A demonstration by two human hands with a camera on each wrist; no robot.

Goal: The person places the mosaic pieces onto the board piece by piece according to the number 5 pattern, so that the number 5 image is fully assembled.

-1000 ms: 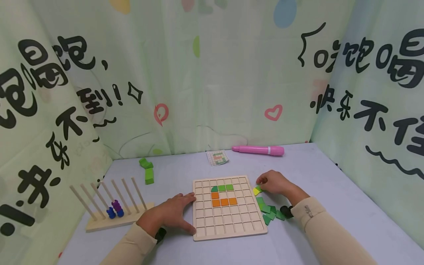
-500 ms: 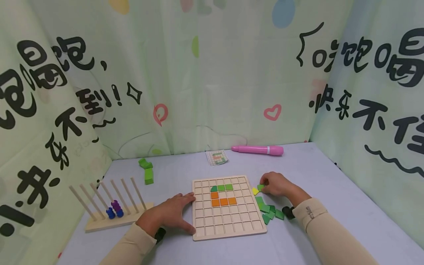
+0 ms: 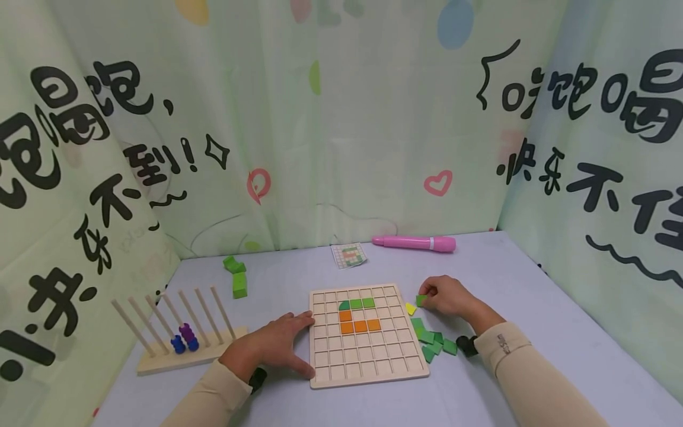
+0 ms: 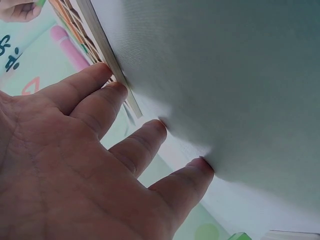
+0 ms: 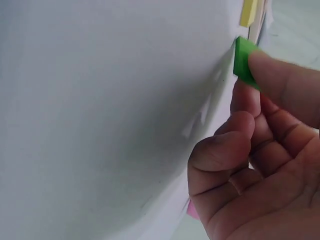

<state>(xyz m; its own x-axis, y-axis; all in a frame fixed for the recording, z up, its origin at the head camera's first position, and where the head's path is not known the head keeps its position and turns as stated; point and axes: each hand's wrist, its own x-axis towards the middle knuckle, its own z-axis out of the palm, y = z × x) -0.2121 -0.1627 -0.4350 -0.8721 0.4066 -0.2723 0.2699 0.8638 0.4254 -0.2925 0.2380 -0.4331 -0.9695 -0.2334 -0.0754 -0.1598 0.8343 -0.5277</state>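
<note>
— Covering the surface point(image 3: 533, 284) is pale cloth, printed curtains round three sides; grid board point(image 3: 368, 333) near the front edge?

— Yes, left hand point(image 3: 277, 347) flat against it; right hand point(image 3: 448, 296) pinches a green tile point(image 3: 421, 300) beside its right edge.

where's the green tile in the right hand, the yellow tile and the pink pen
green tile point(image 3: 421, 300), head view, on its visible top face beside the fingertips
yellow tile point(image 3: 410, 308), head view, on the middle of the tile
pink pen point(image 3: 415, 242), head view, on the middle of its barrel
</note>
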